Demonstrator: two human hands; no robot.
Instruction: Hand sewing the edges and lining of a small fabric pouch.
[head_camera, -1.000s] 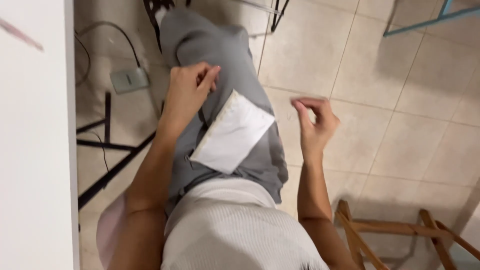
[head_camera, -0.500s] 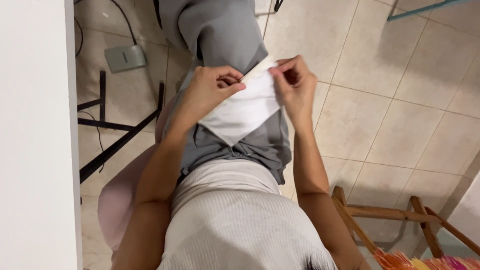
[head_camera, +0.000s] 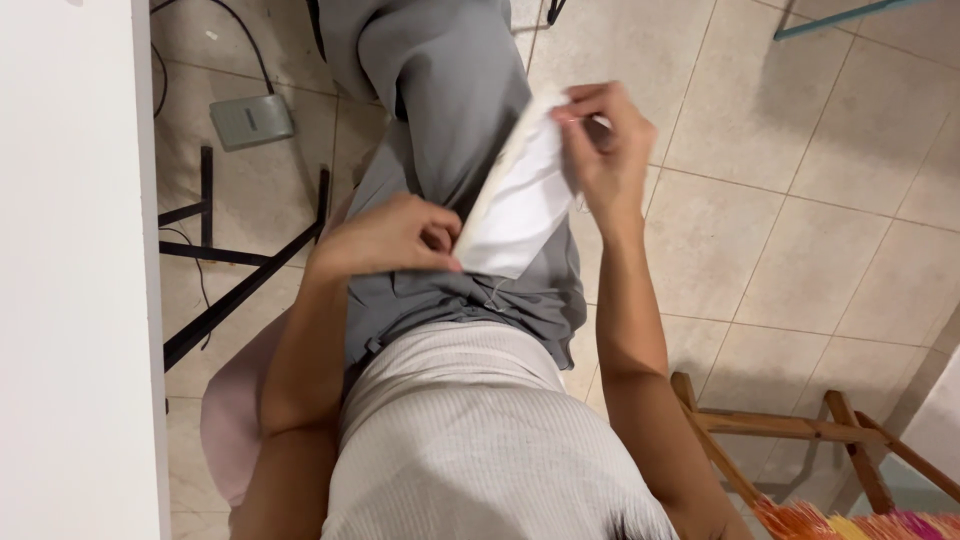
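White fabric piece (head_camera: 520, 205) lies along the right thigh of the grey trousers (head_camera: 440, 90), its far end lifted off the leg. Open tiled floor (head_camera: 800, 230) extends to the right; a white panel (head_camera: 70, 280) closes the left side, with black frame bars (head_camera: 240, 290) and a grey box (head_camera: 252, 121) on the floor beside it. A wooden stool frame (head_camera: 790, 425) stands at lower right.

Left hand (head_camera: 390, 238): palm down, fingers curled together, pinching the near edge of the fabric against the thigh. Right hand (head_camera: 605, 145): raised, fingertips clamped on the far edge.

Compared with 0.5 s before, the 2 hands are farther apart and the fabric is drawn out lengthwise.
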